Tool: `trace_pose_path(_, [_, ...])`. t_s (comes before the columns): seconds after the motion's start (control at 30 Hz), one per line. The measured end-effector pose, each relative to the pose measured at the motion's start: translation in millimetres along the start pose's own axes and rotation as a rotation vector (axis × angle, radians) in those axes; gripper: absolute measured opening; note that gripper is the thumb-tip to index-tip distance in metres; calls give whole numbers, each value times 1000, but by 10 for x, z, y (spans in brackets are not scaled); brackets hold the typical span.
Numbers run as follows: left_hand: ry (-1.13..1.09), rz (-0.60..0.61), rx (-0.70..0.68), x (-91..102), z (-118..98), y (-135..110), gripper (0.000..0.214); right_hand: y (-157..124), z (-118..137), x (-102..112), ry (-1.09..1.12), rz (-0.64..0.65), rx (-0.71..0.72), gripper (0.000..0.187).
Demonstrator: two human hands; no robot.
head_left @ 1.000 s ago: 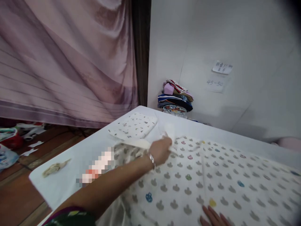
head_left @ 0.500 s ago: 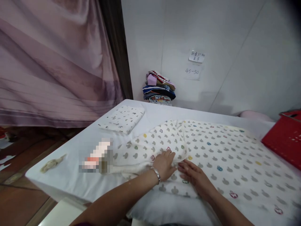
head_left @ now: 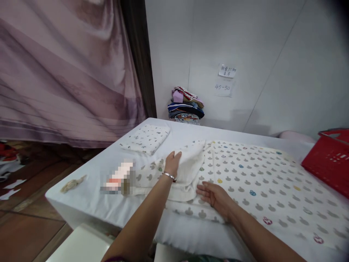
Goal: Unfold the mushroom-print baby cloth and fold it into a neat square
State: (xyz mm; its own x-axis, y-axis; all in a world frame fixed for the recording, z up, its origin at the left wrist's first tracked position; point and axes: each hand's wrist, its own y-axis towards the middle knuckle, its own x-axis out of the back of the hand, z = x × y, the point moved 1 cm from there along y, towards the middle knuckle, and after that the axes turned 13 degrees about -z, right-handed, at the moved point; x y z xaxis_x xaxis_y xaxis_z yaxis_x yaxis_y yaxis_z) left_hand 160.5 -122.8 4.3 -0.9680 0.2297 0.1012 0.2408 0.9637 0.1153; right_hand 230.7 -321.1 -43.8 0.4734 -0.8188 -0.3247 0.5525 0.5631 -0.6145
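Observation:
A white cloth (head_left: pixel 259 174) printed with grey rabbit heads and a few coloured ones lies spread over the table, its left part folded over. My left hand (head_left: pixel 172 163), with a silver bracelet at the wrist, is closed on the folded-over layer. That layer is turned back to the left and shows a plain white underside; the fingertips are partly hidden. At the fold's right side, my right hand (head_left: pixel 214 192) rests against the cloth. Its fingers are stretched out and it grips nothing.
On the white-covered table (head_left: pixel 89 196) lie a folded patterned cloth (head_left: pixel 148 138), a small beige bundle (head_left: pixel 72 183) and a pixelated item (head_left: pixel 118 178). A red basket (head_left: pixel 327 160) stands at the right. Behind are a stack of folded fabrics (head_left: pixel 185 105) and a curtain (head_left: pixel 68 72) to the left.
My left hand has moved left and away from me, pulling the top layer back so its plain underside shows. My right hand has shifted slightly left, its fingers still stretched out.

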Motion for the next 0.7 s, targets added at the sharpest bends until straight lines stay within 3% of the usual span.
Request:
trace_pose_path(0.1, [-40,38,28,158,-61,88,35,54,15,-114,-147,20,-15,17])
trace_pose_path(0.23, [74,22,-173,276,-176,166,34,130,-24,-247,-266,92,-125,22])
trace_pose_path(0.4, [256,91,-441,317,-277,98,26,179,-60,-410,28,8,-156,17])
trace_pose_path(0.5, [332,119,-604,358,-294,-56,22,65,-23,-435,128,-70,-25,16])
trace_pose_path(0.63, [392,295,-737,412,-209,-381,24,-185,76,-383,-16,58,353,23])
trace_pose_path(0.7, [427,406,-758,411,-112,-559,28,-230,76,-339,-107,102,415,26])
